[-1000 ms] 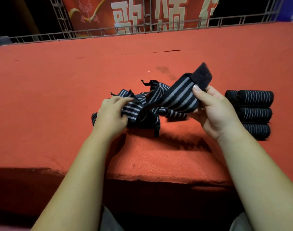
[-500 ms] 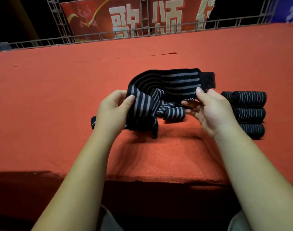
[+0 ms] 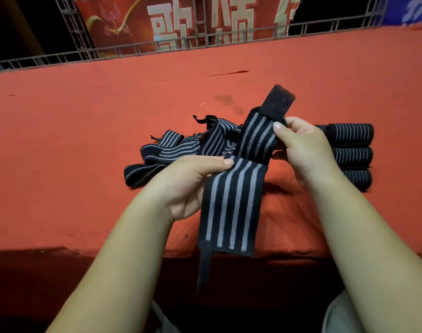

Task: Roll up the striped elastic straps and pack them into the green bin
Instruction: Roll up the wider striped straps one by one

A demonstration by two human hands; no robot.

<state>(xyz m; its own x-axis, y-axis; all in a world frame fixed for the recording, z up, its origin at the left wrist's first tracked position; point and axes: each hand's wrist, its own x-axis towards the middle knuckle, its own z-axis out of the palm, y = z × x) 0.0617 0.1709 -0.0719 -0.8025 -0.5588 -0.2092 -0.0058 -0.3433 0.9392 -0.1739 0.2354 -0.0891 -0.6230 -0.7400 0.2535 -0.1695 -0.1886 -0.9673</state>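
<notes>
**While holding the strap taut: getting a tight roll started**

While pinching the striped strap [image 3: 231,203] in both hands, working just above the front edge of the red carpeted stage [image 3: 85,140]. Clamping the left hand [image 3: 183,188], thumb on top, across the strap's middle at a crosswise fold. Closing the grip of the right hand [image 3: 303,150] on the upper stretch, just below the dark fastener patch [image 3: 278,102].

Judging this as straightening before rolling. Doing it well is probably meaning keeping light tension between the 2 grips and flattening out that fold. Then picking 1 end as the core and turning tightly, with both edges level, avoiding a coned roll. Probably leaving the patch outermost, for closing the finished roll.

Running the long axis from low and near to high and away, leaning slightly right, following the stripes. Pointing the patch end up and away, and letting the narrow tab [image 3: 204,267] hang down past the stage edge. Leaving the loose straps [image 3: 176,150] tangled just behind, and the rolled straps [image 3: 351,155] in 3 rows at the right. Not seeing the green bin anywhere.
</notes>
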